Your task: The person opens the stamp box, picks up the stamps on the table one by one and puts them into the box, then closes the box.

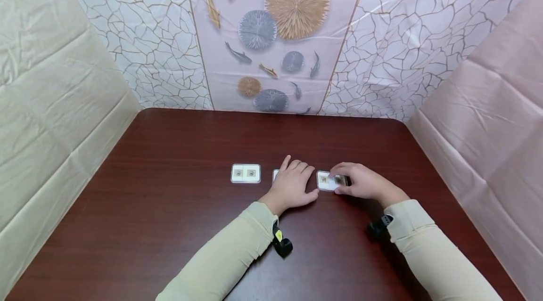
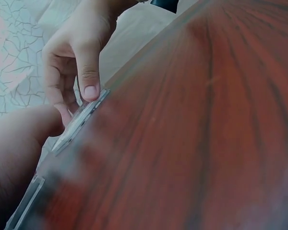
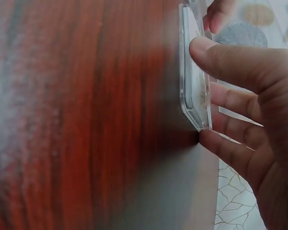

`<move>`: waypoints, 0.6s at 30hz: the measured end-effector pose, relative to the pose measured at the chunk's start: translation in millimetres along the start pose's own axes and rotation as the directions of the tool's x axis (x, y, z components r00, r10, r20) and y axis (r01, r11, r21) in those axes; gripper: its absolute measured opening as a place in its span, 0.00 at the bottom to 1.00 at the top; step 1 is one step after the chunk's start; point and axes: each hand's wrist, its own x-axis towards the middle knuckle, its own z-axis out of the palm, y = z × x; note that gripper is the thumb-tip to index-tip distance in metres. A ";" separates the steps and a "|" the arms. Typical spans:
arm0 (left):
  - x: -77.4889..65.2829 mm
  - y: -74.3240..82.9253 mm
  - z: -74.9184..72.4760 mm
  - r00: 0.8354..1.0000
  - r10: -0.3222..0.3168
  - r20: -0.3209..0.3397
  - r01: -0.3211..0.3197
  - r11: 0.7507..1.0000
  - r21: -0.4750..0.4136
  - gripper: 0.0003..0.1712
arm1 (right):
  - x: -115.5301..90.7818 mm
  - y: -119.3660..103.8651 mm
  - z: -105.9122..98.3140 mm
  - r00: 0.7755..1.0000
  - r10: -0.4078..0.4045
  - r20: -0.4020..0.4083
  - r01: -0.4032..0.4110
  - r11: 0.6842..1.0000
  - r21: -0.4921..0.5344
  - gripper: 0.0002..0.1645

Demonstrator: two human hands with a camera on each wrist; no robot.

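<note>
Three flat clear plastic display cases with white inserts lie in a row across the table. The left case [image 1: 245,173] shows two small square pieces in its insert. My left hand [image 1: 292,184] rests over the middle case [image 1: 275,174], palm down with fingers extended, hiding most of it. At the right case [image 1: 323,181], my right hand [image 1: 360,182] holds the edges between thumb and fingers, covering its right end. The right wrist view shows the thumb [image 3: 206,53] on the near long edge of this case, with the fingers across on its far side.
The dark red-brown wooden table [image 1: 182,225] extends around the cases. Behind it hangs a patterned backdrop [image 1: 271,70] with fish and round motifs. Pale cloth sheets [image 1: 51,117] line both sides. A small black camera [image 1: 282,244] hangs beneath the left wrist.
</note>
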 end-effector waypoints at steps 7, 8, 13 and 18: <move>0.3 3.1 1.9 0.999 0.033 -0.010 -0.033 0.999 -0.001 0.36 | -2.3 -1.4 4.7 0.999 -0.036 -0.026 0.035 0.998 -0.044 0.21; 0.2 3.5 1.9 0.999 0.034 -0.007 -0.034 0.999 -0.003 0.35 | -2.6 -1.9 5.0 0.999 -0.033 -0.025 0.031 0.998 -0.050 0.22; -0.7 3.3 1.1 1.000 0.022 0.006 -0.022 1.000 -0.001 0.35 | -0.4 -3.9 5.2 1.000 -0.017 -0.012 0.016 0.998 -0.058 0.23; -1.9 3.8 1.1 1.000 0.027 -0.005 -0.027 1.000 -0.003 0.34 | 1.6 -2.7 6.8 1.000 0.003 0.012 -0.003 1.000 -0.029 0.23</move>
